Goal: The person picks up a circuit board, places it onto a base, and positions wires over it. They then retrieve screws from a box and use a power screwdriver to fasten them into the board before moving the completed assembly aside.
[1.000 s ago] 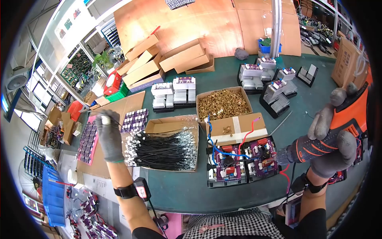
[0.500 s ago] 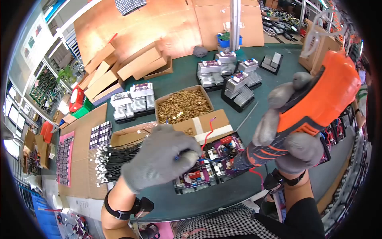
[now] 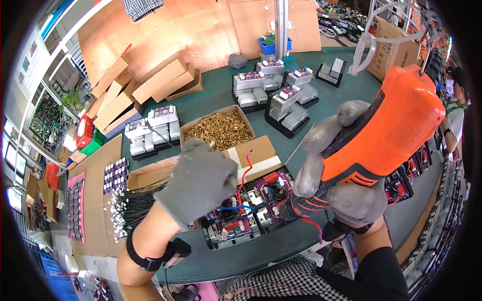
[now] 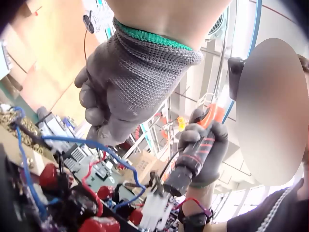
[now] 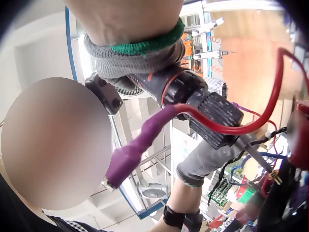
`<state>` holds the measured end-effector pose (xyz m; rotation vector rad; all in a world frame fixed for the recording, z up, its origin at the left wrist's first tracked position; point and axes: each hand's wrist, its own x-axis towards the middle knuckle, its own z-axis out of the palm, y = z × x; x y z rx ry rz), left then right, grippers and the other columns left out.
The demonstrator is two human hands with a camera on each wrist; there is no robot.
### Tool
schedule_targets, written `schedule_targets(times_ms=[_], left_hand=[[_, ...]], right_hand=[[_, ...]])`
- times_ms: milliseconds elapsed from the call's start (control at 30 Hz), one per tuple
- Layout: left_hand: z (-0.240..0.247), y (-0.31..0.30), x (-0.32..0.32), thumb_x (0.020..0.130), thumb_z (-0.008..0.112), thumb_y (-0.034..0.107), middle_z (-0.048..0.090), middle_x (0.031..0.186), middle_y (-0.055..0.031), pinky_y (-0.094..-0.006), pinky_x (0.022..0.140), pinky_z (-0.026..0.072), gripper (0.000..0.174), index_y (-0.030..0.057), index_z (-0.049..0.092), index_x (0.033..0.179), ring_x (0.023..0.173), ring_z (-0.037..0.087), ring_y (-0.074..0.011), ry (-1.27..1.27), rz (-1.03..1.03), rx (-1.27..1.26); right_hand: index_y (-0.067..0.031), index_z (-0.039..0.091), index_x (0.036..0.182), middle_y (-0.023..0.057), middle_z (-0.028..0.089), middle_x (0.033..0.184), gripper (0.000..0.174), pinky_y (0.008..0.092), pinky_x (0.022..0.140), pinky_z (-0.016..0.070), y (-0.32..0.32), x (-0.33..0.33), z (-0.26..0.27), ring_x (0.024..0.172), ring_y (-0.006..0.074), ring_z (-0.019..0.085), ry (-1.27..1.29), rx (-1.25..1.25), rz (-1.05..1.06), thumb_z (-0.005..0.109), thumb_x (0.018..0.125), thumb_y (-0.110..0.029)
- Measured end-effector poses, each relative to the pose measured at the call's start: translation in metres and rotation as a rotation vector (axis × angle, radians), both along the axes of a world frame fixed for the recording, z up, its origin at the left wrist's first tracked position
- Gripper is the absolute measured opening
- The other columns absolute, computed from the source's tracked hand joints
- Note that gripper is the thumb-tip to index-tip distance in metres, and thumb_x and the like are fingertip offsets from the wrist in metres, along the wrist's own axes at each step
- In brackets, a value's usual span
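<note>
In the head view my gloved left hand (image 3: pixel 201 180) is above the left circuit board (image 3: pixel 233 228), its fingers curled; a thin dark cable (image 3: pixel 161 134) trails from it. The left wrist view shows that hand (image 4: pixel 130 87) with the cable (image 4: pixel 86 43) running into its fingers. My gloved right hand (image 3: pixel 346 195) grips an orange and black power driver (image 3: pixel 391 130), its nose over the right board (image 3: pixel 273 193). A brass screw (image 5: pixel 275 177) sits at the bit's tip in the right wrist view. Red wire (image 3: pixel 246 173) and blue wire (image 3: pixel 236 207) cross the boards.
Behind the boards is a box of brass screws (image 3: pixel 221 130); black cables (image 3: pixel 133 205) lie in a box at left. Heat sink assemblies (image 3: pixel 291 105) stand at the back, with open cartons (image 3: pixel 160 83) to their left. Another person (image 3: pixel 456 110) is at far right.
My left hand has moved from the far left, past the cable box, to above the boards. The driver has tilted more upright, and the head view has shifted rightward.
</note>
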<state>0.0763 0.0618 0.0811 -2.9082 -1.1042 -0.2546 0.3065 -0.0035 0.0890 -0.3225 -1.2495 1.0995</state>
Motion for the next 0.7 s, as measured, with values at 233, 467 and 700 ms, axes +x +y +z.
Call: schedule_targets(times_ms=[233,467,700], left_hand=[[-0.012,-0.010,0.027,0.077,0.067,0.025,0.066,0.074,-0.0083,-0.0390,0.093,0.0413,0.015,0.0135,0.071,0.085,0.080,0.063,-0.0269,0.144,-0.058,-0.249],[-0.025,-0.005,0.033,0.080,0.066,0.029,0.068,0.076,-0.0067,-0.0363,0.099,0.0380,0.014,0.0179,0.073,0.085,0.086,0.066,-0.0230,0.248,-0.018,-0.282],[-0.038,-0.005,0.028,0.079,0.066,0.028,0.068,0.075,-0.0085,-0.0367,0.097,0.0404,0.016,0.0167,0.073,0.087,0.084,0.066,-0.0249,0.130,-0.038,-0.225]], right_hand=[[-0.0098,0.034,0.131,0.0171,0.059,0.111,0.078,0.0370,0.065,0.0601,-0.003,-0.010,-0.007,0.077,0.0256,0.069,-0.107,0.053,-0.068,0.074,0.067,0.012],[-0.0097,0.033,0.131,0.0162,0.059,0.111,0.076,0.0332,0.071,0.0581,0.002,-0.012,-0.015,0.082,0.0212,0.067,-0.383,0.176,-0.174,0.072,0.070,0.013],[-0.0068,0.037,0.126,0.0149,0.059,0.110,0.068,0.0332,0.077,0.0561,-0.003,-0.008,-0.029,0.086,0.0203,0.067,-0.503,0.041,-0.149,0.070,0.069,0.009]])
